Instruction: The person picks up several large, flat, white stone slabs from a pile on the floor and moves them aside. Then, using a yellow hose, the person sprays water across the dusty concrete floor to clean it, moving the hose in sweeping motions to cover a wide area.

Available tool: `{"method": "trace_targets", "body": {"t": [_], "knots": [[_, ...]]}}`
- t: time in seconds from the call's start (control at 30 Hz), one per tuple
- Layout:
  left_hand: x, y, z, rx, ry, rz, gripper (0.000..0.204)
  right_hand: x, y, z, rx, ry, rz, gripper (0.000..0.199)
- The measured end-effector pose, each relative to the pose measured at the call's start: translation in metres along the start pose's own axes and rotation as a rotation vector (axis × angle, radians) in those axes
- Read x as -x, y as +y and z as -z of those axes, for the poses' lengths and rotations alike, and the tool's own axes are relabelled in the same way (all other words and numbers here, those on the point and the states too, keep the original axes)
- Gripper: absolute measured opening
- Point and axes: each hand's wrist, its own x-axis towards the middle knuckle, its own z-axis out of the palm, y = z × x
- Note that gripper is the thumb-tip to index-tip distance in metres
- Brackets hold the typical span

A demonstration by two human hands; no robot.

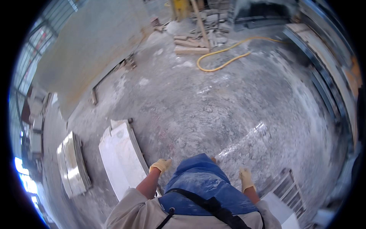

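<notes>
My left hand, in a pale yellow work glove, hangs beside the near right edge of a stack of white slabs. Its fingers look curled in, and no object shows in them. On the other side of my body, my right hand wears a matching glove. That hand is also loosely closed with nothing visible in it, above the dusty floor. Between the hands is my blue apron, smeared with white dust and crossed by a black strap.
Another slab stack lies further left. A large slab leans at the far left. A yellow hose curls across the floor ahead, near broken stone pieces. Long racks line the right side. A metal frame stands near right.
</notes>
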Motion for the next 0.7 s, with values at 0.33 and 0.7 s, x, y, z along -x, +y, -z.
{"method": "trace_targets", "body": {"t": [0.33, 0.7], "knots": [[-0.121, 0.126, 0.073, 0.718, -0.09, -0.003, 0.026, -0.226, -0.315, -0.057, -0.119, -0.263, 0.165, 0.026], [-0.315, 0.342, 0.356, 0.024, 0.122, -0.228, 0.054, -0.268, -0.409, -0.161, -0.112, -0.049, -0.151, 0.034]]}}
